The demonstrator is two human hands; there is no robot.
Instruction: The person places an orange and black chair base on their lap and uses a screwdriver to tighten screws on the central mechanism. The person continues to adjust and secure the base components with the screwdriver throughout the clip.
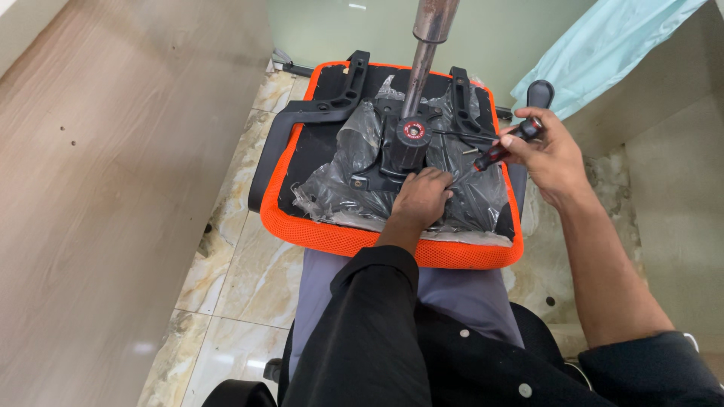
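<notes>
An upturned office chair seat [339, 237] with an orange mesh rim rests across my lap. Its black underside is partly covered by crumpled clear plastic [339, 177]. A black tilt mechanism [407, 143] with a red ring sits in the middle, and a metal gas cylinder [426, 45] rises from it. My left hand [421, 197] presses flat on the plastic just below the mechanism. My right hand [547, 154] grips a screwdriver [494, 154] with a red and black handle, its tip angled down onto the seat at the right of the mechanism.
Black armrest brackets [339, 94] lie along the seat's left and far sides, and a black lever knob [540, 92] sticks out behind my right hand. Marble floor tiles [226, 286] lie below, a wooden panel [98, 188] at left, a pale blue sheet [603, 53] at top right.
</notes>
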